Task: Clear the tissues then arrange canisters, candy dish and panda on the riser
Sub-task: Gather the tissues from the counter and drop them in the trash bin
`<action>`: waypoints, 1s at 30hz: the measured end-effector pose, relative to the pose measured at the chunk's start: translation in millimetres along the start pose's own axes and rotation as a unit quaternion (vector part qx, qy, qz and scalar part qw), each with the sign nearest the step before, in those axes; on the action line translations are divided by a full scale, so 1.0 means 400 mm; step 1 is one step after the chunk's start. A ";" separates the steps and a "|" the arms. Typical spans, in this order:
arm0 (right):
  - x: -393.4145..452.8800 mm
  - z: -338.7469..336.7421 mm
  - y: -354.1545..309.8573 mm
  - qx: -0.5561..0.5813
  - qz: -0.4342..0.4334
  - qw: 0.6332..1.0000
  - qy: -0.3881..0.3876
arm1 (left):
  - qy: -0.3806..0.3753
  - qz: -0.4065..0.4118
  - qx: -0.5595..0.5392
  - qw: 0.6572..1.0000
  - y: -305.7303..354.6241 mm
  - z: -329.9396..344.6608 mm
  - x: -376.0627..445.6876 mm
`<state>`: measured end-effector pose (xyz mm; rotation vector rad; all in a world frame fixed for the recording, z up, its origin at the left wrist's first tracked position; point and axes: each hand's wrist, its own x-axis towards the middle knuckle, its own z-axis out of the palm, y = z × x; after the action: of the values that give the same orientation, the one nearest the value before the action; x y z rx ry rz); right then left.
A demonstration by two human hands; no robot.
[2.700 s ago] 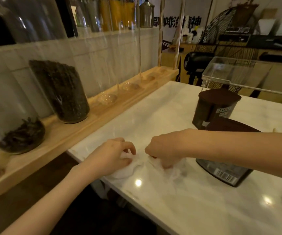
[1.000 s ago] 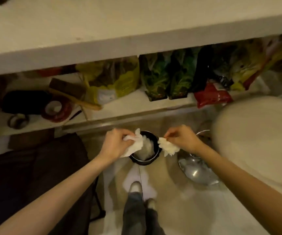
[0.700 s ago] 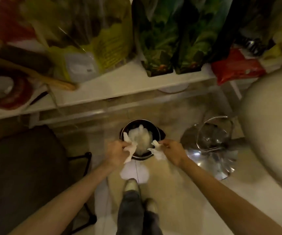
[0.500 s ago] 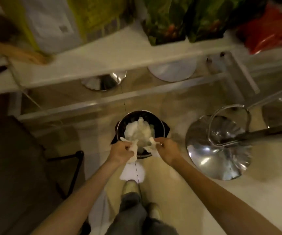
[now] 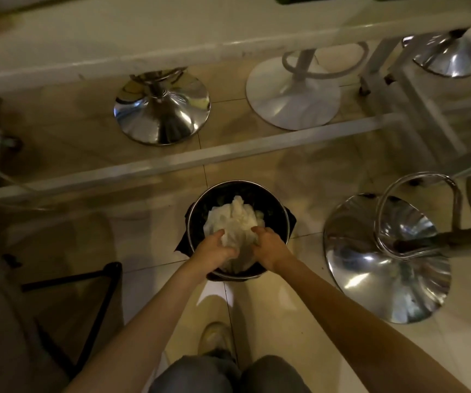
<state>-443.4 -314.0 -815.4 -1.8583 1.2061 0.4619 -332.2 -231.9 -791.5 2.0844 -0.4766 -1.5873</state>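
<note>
I look straight down at a round black bin (image 5: 281, 219) with a metal rim, standing on the tiled floor. A heap of crumpled white tissues (image 5: 235, 218) fills it. My left hand (image 5: 214, 249) and my right hand (image 5: 269, 246) are both down at the bin's near rim, fingers curled on white tissue that hangs between them and touches the heap. The canisters, candy dish, panda and riser are out of view.
A chrome stool base (image 5: 384, 259) with a footring stands right of the bin. Another chrome base (image 5: 162, 109) and a white one (image 5: 292, 95) sit beyond a white frame rail (image 5: 172, 163). A dark chair frame (image 5: 98, 302) is at left, my shoe (image 5: 214, 338) below.
I have gone from gathering tissues on the marble counter to bending over the floor bin. Both hands came down and together, from above the bin onto the heap.
</note>
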 end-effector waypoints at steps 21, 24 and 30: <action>-0.878 -0.655 -0.508 -0.029 -0.228 0.973 -0.015 | 0.027 0.138 0.232 0.963 0.581 -0.248 -1.059; -1.042 -0.762 -0.631 -0.060 -0.289 0.955 0.018 | 0.064 0.190 0.256 0.946 0.675 -0.312 -1.252; -1.280 -0.918 -0.829 -0.083 -0.386 0.917 0.053 | 0.152 0.254 0.247 0.923 0.809 -0.459 -1.570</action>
<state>-442.3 -267.6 -105.1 -2.3380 0.4168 0.0142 -320.8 -131.9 -68.5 2.2433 -1.2848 -0.8795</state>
